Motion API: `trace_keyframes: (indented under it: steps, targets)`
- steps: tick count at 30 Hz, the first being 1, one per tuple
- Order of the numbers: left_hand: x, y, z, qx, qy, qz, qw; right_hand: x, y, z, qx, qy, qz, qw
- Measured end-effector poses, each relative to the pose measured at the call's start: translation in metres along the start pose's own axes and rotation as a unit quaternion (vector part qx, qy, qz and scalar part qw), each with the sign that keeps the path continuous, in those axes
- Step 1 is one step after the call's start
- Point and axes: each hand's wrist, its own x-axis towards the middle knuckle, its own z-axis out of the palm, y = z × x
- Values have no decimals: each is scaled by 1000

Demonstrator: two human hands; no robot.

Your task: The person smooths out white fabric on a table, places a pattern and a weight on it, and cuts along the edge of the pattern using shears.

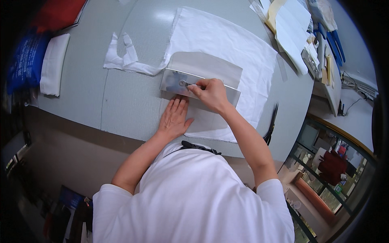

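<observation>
My right hand (212, 92) grips the dark handle of a small hand tool (183, 83) with a round metal end, perhaps a rotary cutter. The round end is over a clear plastic panel (232, 94), apparently raised at an angle, with a bright straight upper edge. My left hand (174, 117) lies flat with fingers stretched out, its fingertips at the panel's lower edge and partly seen through it. Beneath is a white cloth (218, 33), with a narrow cut strip (130, 57) trailing left. A greyish translucent sheet (209, 63) shows beyond the panel.
Black scissors (272, 123) lie right of the cloth on the grey-green table (130, 100). A folded white cloth (54, 65) and a blue printed package (27, 62) sit at the left edge. Paper pieces (291, 33) and a clear strip (282, 68) lie at the far right.
</observation>
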Motion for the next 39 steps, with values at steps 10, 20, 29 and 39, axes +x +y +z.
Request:
trace_keyframes:
  steps: [10,20,29,39]
  targets:
    - [5,7,0,-1,-12,-25,1000,52,-20,22,-15,-42,-98,994]
    - [12,29,-9,17,-5,-38,999,98,164,-148,-7,299,-48,953]
    - [9,58,3,69,-3,-118,991,70,376,-294,-232,197,210,929]
    - [-21,75,-2,62,-15,-93,994,21,354,-292,-241,274,107,925]
